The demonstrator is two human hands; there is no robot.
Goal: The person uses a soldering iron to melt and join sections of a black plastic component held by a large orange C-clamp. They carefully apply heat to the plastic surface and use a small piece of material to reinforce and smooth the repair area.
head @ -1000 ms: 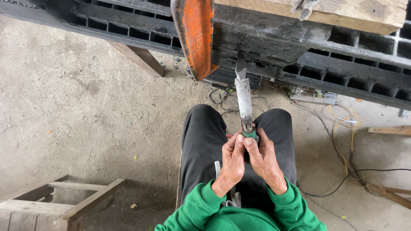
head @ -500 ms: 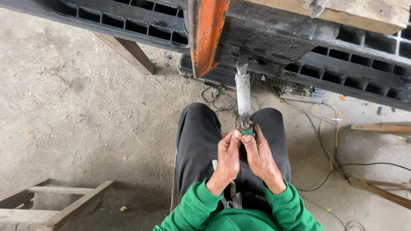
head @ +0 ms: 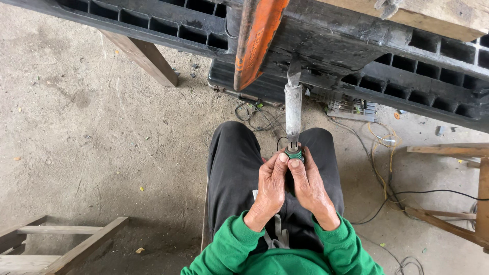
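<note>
Two hands, left hand and right hand, are being closed around a green fitting below the grey cylinder; slipping fingertips could drop it.

Soft, even daylight is filling the scene, bright without glare. The concrete floor is showing gently lit, with only faint, diffuse shadows gathering under the dark slatted tabletop and beside the seated legs. The hands are appearing sharp and evenly lit. Straight edges are bowing slightly toward the frame borders, and detail is softening a little in the corners.
</note>
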